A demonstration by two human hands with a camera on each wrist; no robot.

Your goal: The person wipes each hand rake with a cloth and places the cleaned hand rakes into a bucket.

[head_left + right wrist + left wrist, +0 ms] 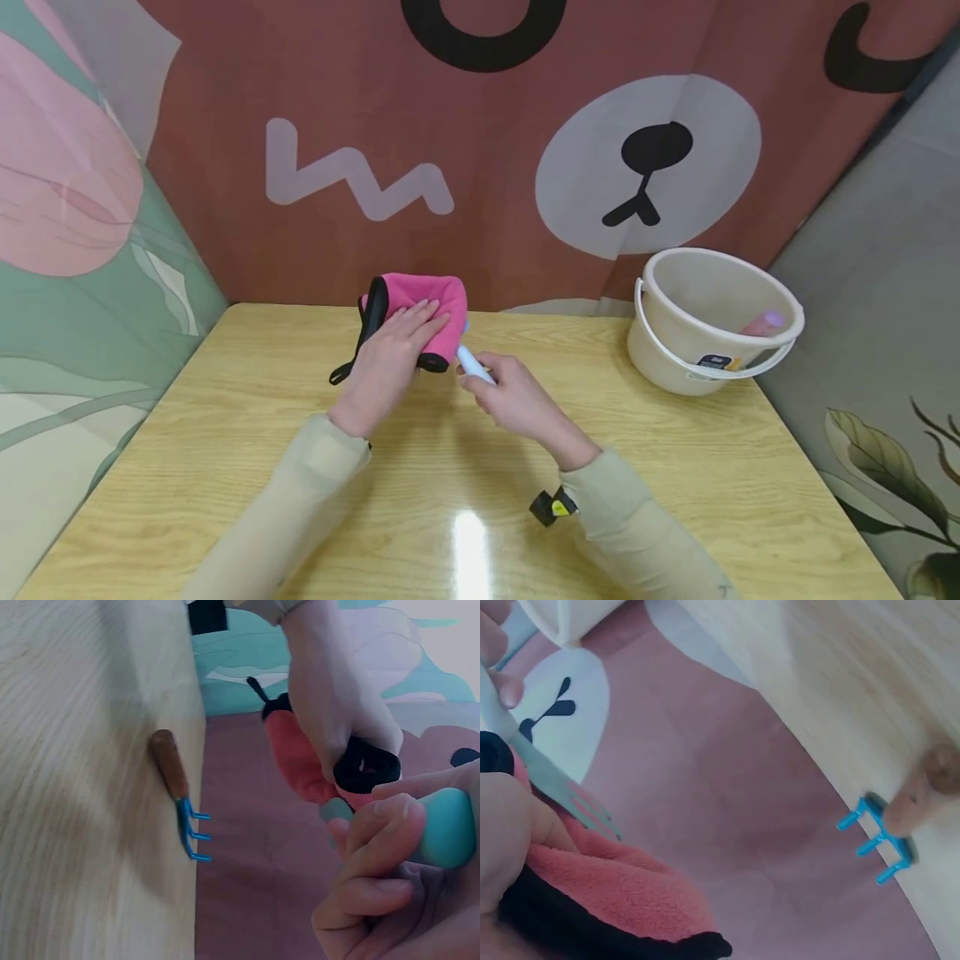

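Two sleeved hands (393,350) (516,393) hold one cloth (450,302) and one utensil (474,365).

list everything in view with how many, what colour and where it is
cloth: 1, pink with black edging, in the left grip
tool: 1, pale blue, in the right grip
small rake: 1, blue tines and brown handle, on the table by the far edge
bucket: 1, off-white, far right of the table
item in bucket: 1, pink-purple, mostly hidden
table: 1, light wood, under everything
backdrop: 1, reddish brown with printed face, behind the table
side panels: 2, green-pink print left, grey leaf print right
sleeves: 2, beige, left and right
grips: 2, left and right, bare
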